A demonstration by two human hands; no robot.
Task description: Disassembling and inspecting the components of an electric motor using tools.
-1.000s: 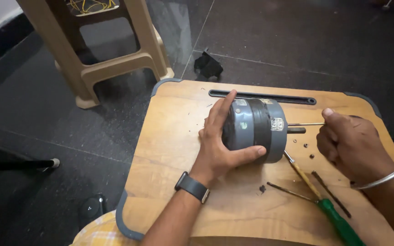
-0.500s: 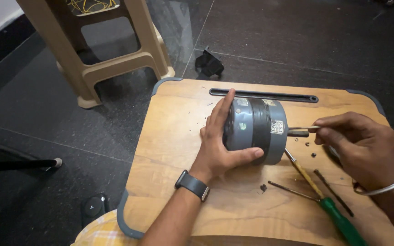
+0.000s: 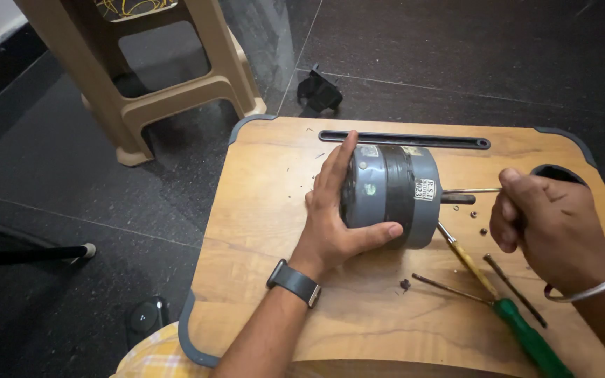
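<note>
A grey cylindrical electric motor [image 3: 397, 192] with a black band lies on its side on a wooden lap table [image 3: 267, 210], shaft pointing right. My left hand [image 3: 337, 217], with a dark watch on the wrist, cups the motor's left end, thumb under its front. My right hand [image 3: 551, 224], with a metal bangle, is closed around the end of a long thin bolt [image 3: 467, 190] that sticks out of the motor's right face just above the shaft.
A screwdriver [image 3: 505, 308] with a yellow shank and green handle lies on the table near my right hand, beside two thin rods [image 3: 449, 289] and small loose screws. A beige plastic stool [image 3: 141, 77] stands on the dark floor, a black part [image 3: 320, 91] beyond the table.
My right hand has moved right, away from the motor, drawing the long bolt further out. My left hand and the motor have stayed in place.
</note>
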